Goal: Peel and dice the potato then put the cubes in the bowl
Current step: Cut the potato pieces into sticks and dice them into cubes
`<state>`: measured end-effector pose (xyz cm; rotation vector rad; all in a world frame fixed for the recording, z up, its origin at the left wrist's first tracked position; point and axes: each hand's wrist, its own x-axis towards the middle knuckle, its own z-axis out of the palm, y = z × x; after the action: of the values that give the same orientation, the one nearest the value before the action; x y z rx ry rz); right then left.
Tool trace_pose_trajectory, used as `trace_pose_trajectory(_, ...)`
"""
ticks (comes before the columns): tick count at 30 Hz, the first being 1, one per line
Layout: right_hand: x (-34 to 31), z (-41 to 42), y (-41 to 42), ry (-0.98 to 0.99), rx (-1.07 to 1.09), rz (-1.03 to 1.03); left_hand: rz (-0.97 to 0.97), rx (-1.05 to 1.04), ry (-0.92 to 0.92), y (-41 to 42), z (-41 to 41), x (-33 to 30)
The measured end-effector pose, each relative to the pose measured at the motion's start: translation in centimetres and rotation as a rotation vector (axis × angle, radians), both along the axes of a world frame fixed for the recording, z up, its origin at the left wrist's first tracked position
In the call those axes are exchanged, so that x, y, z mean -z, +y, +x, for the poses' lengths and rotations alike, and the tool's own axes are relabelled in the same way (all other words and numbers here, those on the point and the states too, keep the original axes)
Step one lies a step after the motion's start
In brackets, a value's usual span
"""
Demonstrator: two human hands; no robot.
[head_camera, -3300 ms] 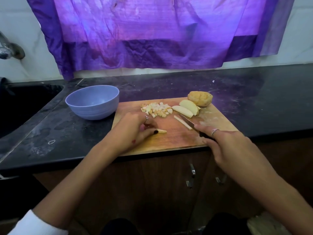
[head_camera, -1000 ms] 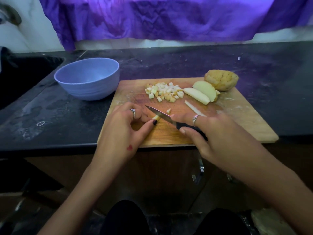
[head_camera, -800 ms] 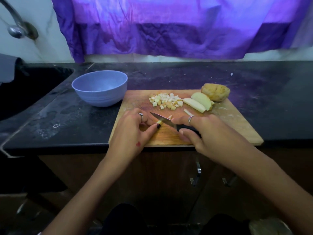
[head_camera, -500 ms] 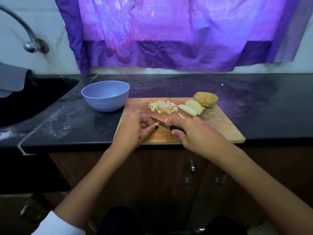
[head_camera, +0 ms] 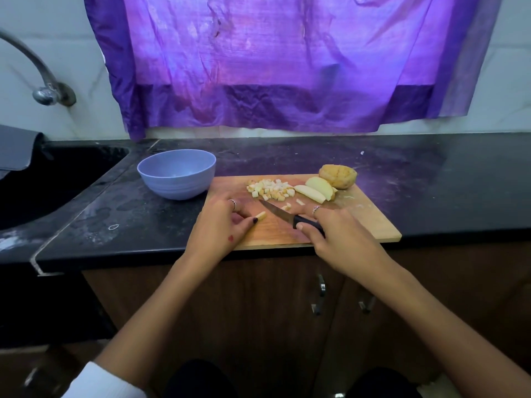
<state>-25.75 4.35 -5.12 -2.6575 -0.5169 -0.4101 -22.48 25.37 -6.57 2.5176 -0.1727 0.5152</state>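
Note:
A wooden cutting board [head_camera: 359, 225] lies on the black counter. My left hand [head_camera: 221, 228] pinches a short potato strip [head_camera: 261, 216] against the board. My right hand [head_camera: 336, 237] grips the black handle of a knife [head_camera: 275, 211], its blade raised just right of the strip and pointing up-left. A pile of potato cubes [head_camera: 271, 189] sits at the board's far side, with two loose cubes [head_camera: 287, 207] near the blade. Two peeled potato slices [head_camera: 314, 189] lean by a potato chunk [head_camera: 338, 176] at the far right. The blue bowl [head_camera: 176, 173] stands left of the board; it looks empty.
A black sink [head_camera: 43, 179] with a curved tap [head_camera: 43, 81] is at the left. A purple cloth [head_camera: 273, 61] hangs on the wall behind the counter. Cupboard doors with metal handles [head_camera: 320, 294] lie below the counter edge.
The strip under my left hand has become shorter and new cubes lie by the blade. The knife has drawn slightly right of the strip. The camera tilted up.

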Motion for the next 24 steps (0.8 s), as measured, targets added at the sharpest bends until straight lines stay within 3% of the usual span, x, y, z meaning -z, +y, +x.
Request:
trace_pose_trajectory(15, -1.3, 0.4, 2.0, -0.028, -0.012, -0.105, -0.148, 0.066, -0.020, 0.3, 0.3, 0.7)
trace_pose_trajectory(24, -0.6, 0.1, 2.7, -0.064, -0.022, -0.221, -0.103, 0.023, -0.031, 0.1, 0.1, 0.7)
